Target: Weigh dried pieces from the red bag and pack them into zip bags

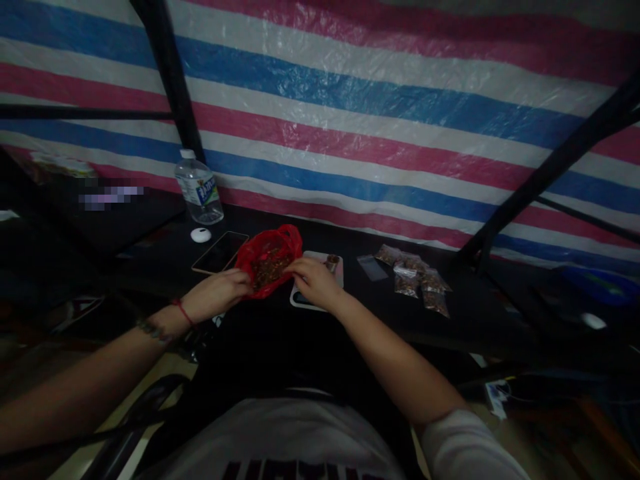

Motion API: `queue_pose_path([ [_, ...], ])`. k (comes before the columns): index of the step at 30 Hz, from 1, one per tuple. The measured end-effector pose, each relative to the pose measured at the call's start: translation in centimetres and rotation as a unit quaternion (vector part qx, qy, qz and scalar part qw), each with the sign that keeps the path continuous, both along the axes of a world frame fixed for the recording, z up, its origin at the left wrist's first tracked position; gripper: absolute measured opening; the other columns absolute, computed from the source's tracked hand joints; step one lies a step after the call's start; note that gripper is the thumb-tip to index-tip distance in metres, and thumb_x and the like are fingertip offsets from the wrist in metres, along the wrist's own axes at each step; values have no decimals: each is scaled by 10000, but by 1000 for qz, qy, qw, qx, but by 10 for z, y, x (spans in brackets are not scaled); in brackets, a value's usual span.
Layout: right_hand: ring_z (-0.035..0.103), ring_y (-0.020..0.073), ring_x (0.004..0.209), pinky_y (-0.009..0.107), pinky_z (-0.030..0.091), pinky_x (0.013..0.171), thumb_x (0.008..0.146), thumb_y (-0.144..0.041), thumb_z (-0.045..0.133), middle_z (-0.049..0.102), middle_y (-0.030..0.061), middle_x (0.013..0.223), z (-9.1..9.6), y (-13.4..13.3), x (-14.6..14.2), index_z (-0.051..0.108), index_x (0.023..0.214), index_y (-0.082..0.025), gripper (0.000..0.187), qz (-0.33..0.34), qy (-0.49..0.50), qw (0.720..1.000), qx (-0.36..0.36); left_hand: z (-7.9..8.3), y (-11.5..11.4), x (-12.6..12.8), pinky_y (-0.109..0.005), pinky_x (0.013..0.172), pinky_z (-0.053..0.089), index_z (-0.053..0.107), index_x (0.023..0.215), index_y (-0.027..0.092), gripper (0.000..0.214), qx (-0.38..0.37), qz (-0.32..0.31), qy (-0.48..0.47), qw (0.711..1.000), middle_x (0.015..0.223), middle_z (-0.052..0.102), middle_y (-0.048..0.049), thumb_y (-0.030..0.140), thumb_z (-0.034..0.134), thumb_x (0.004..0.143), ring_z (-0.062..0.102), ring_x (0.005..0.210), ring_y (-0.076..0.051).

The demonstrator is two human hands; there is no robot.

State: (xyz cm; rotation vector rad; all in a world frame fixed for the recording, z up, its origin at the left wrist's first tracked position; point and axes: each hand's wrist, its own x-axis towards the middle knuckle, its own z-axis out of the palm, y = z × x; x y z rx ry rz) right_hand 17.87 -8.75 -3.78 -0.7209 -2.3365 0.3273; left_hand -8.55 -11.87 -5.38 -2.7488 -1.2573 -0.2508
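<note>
An opened red plastic bag [287, 235] full of small brownish, seed-like bits [271, 267] sits on the dark table. On its left rim my left hand [231, 288] is closed, fingers gripping the plastic. My right hand [315, 280] is closed on the opposite rim, its fingertips pinching the edge. Partly under the right hand lies a white digital scale [310, 305], with a small filled container [331, 262] on it. To the right are an empty clear zip bag [372, 267] and several small zip bags [407, 280] filled with similar bits.
A smartphone [221, 253] and a white rounded object [201, 235] lie left of the red bag. Behind them stands a large clear plastic bottle [199, 190]. Black metal posts [173, 80] and a striped plastic sheet [350, 100] bound the table's back.
</note>
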Motion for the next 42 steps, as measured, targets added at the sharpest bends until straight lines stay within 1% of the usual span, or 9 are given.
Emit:
queue_pose_path([
  [5,618,169,973,289,447,897,793,-16,496,693,75,1031,-1,34,-61,697,999,-161,322,60,-122,991,-17,-8,-9,-25,-327,821,445,704,895,227,202,53,16,1,998,957,648,-72,174,512,861,560,904,-204],
  [8,640,174,885,277,458,819,761,-22,548,715,61,962,-3,49,-87,723,938,-178,294,94,-180,979,-31,-15,-12,-34,-339,811,445,699,888,218,202,78,29,-10,996,969,644,-76,189,500,874,547,903,-212],
  [12,638,150,753,235,438,696,754,-102,606,728,19,852,-5,57,-116,739,878,-215,214,139,-249,957,-47,-23,-13,-40,-330,821,448,699,921,226,208,77,34,-39,996,974,637,-72,168,507,864,539,903,-199],
  [15,618,143,673,231,414,640,732,-110,622,722,18,765,-5,57,-130,741,807,-193,164,135,-295,944,-56,-25,-12,-45,-321,821,450,695,928,219,213,80,42,-62,994,957,630,-70,169,497,869,541,889,-189],
  [18,603,143,652,233,400,616,715,-114,634,713,25,751,-5,55,-136,731,782,-174,133,129,-300,944,-55,-27,-11,-48,-316,803,450,694,897,201,226,93,46,-91,990,915,621,-69,161,472,878,543,862,-184],
  [25,592,146,764,226,415,667,719,-116,634,685,66,948,-3,51,-146,688,879,-141,171,171,-315,933,-42,-36,-8,-47,-291,718,451,691,855,178,232,135,36,-166,976,825,595,-61,172,461,885,537,783,-169],
  [29,591,165,784,242,416,680,744,-119,608,680,86,931,-4,53,-151,681,894,-126,167,171,-339,925,-27,-37,-7,-47,-289,707,449,692,846,177,230,142,41,-180,973,817,588,-59,172,465,883,534,778,-168],
  [37,598,155,807,241,402,724,758,-99,591,699,66,907,6,81,-124,720,891,-147,191,105,-348,931,-18,-43,-3,-48,-277,698,444,689,811,167,225,122,53,-176,975,809,576,-57,151,473,870,525,760,-159],
  [42,596,139,780,222,398,698,743,-184,656,703,47,919,4,76,-126,716,960,-161,227,174,-322,929,-48,-44,-1,-42,-284,726,445,688,835,173,219,101,43,-172,979,823,579,-55,138,473,865,533,792,-166],
])
